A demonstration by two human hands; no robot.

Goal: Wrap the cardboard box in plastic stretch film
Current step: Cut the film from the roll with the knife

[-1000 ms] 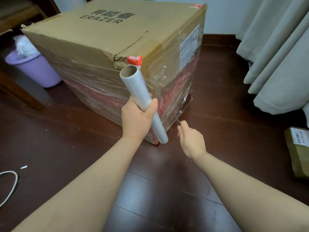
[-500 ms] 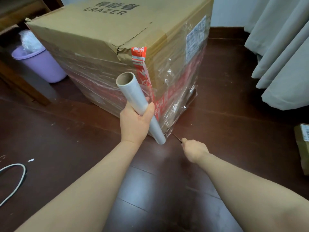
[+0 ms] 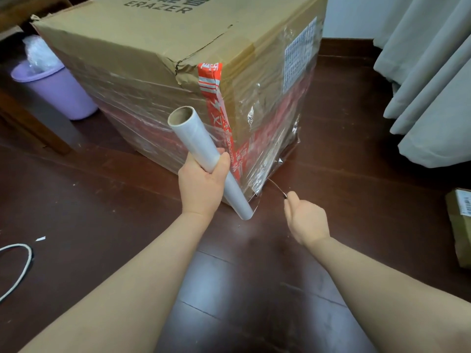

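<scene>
The big cardboard box stands on the dark wood floor, with clear stretch film wound around its lower part and red tape down its near corner. My left hand grips the stretch film roll, which is tilted against that corner with its low end near the floor. A short web of film runs from the roll's low end to the box's bottom corner. My right hand, low and to the right of the corner, is closed on a thin shiny strip. I cannot tell whether the strip is a blade or twisted film.
A purple waste bin with a plastic bag stands left of the box beside a wooden furniture leg. Grey curtains hang at the right. A small cardboard parcel lies at the right edge. A white cable loops on the floor at the left.
The roll has slid down the box's corner, uncovering the red tape. My right hand has dropped from the box's lower edge toward the floor and moved right, away from the corner.
</scene>
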